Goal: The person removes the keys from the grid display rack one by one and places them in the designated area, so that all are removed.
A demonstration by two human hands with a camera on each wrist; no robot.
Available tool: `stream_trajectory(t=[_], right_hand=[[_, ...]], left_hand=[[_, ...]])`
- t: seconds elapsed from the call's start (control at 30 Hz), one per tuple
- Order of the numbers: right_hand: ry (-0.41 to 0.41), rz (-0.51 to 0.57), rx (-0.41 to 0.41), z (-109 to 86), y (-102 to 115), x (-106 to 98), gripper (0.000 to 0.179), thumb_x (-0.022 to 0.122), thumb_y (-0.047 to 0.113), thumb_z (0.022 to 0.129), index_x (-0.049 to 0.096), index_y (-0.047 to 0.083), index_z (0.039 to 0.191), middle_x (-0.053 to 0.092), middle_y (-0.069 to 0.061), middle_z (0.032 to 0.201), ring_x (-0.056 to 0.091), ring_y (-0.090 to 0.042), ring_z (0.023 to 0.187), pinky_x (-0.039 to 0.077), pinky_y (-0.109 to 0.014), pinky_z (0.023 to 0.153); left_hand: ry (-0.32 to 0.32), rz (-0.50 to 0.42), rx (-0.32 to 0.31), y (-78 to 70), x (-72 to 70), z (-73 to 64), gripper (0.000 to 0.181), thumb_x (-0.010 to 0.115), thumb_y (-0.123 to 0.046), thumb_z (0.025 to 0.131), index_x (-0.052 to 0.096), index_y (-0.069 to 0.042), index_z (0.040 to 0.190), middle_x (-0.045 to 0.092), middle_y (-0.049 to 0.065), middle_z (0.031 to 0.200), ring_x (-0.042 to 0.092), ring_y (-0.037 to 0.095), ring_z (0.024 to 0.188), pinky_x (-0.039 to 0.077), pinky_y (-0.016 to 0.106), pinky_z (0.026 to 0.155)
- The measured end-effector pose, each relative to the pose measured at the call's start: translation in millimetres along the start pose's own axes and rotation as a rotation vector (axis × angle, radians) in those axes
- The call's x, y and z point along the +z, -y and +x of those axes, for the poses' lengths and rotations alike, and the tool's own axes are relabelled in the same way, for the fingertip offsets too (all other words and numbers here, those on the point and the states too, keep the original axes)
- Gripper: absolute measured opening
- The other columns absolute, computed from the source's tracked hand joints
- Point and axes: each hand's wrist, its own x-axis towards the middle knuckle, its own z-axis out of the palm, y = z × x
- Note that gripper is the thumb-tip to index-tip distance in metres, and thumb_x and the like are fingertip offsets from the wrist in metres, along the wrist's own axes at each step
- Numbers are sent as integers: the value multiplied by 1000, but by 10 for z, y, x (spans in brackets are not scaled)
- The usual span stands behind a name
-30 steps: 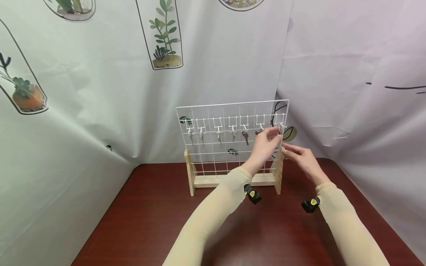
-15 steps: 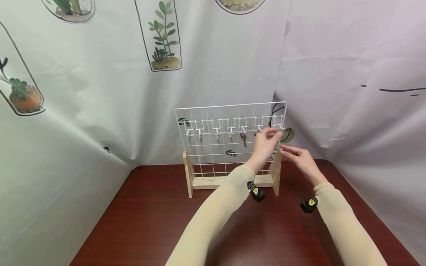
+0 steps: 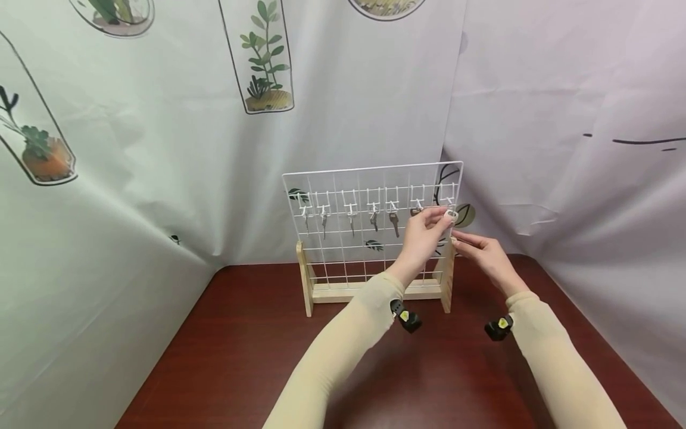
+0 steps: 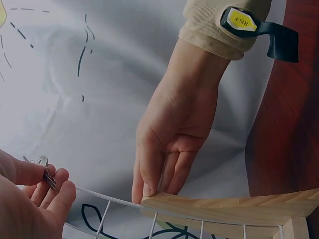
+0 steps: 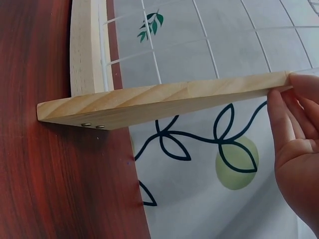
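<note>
My left hand (image 3: 420,238) is raised at the right end of a white wire grid rack (image 3: 373,169). Between its thumb and fingers it pinches silver keys (image 4: 49,178), just in front of the rightmost hook; how many keys there are is unclear. My right hand (image 3: 490,259) grips the top of the rack's right wooden leg (image 5: 189,92) between thumb and fingers. Along the grid hang more keys on white hooks, among them a brown key (image 3: 394,223) left of my left hand. Another brown key (image 3: 415,211) is partly covered by that hand.
The rack stands on wooden legs, with the left leg (image 3: 304,279) at the far side of a dark red table (image 3: 241,357). Close behind hangs a pale printed curtain (image 3: 177,149), which also lines both sides.
The left hand has shifted slightly at the rightmost hook, and the bright metal of the keys now shows past its fingertips. The right hand keeps its hold on the leg.
</note>
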Motion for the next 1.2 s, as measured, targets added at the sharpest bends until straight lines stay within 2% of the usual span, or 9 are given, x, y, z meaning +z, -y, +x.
stream_trajectory(t=[0.07,0.13,0.27,0.37,0.5,0.63,0.87,1.07,1.2], right_hand=[[-4,-3,-5,-1,4,1,53,65,30,100,55,-2,141,64,-2,133,64,5,100,53,-15,86],[-4,-5,-7,-4,10,0,51,64,28,101,55,-1,141,63,-8,134,65,3,99,53,-16,86],[3,-7,0,-11,3,-5,49,63,25,102,54,-1,142,63,-12,133,66,1,98,53,-18,88],[8,-12,4,-13,-7,-14,48,62,23,102,53,-2,142,64,-8,130,66,1,98,53,-17,87],[10,-14,-1,-9,-9,-21,47,62,21,102,53,-3,142,65,-3,128,65,1,100,52,-17,87],[5,-20,1,-11,2,-9,48,62,24,102,54,-1,142,65,-3,129,64,2,101,53,-18,88],[-5,-34,-3,-17,23,1,50,64,28,101,55,1,142,63,-12,132,65,1,101,52,-16,85],[-7,-29,11,-7,12,5,51,64,29,101,54,2,143,66,-2,128,65,1,100,52,-17,86],[-4,-39,12,-6,15,-7,51,64,29,101,54,3,143,64,-10,132,65,0,102,52,-16,85]], left_hand=[[2,2,12,-6,-22,-11,27,69,-11,96,70,0,120,74,13,102,65,2,87,54,17,78],[-2,-3,16,-8,-46,-18,27,69,-11,96,70,0,120,74,13,103,65,2,87,53,17,79],[-24,-80,2,3,-85,-30,24,69,-5,95,70,3,118,73,16,103,69,10,90,56,20,82],[-33,-105,-3,-1,-109,-39,24,68,-3,95,70,5,117,73,18,104,69,12,90,57,22,83],[-35,-85,-1,-22,-135,-44,24,68,-5,95,70,4,118,74,17,102,70,14,89,57,21,80],[-7,-146,-28,-35,-146,-43,26,66,-3,97,68,6,120,72,18,104,72,24,96,58,26,85],[51,-222,-87,-38,-110,-41,28,61,-4,100,65,4,126,71,16,106,71,28,104,57,28,89],[31,-305,-130,-35,-41,-4,23,62,-4,99,68,5,119,73,12,104,71,27,103,58,27,86],[17,-326,-141,-41,-20,13,20,61,-2,99,67,6,116,73,17,106,72,28,101,59,34,87]])
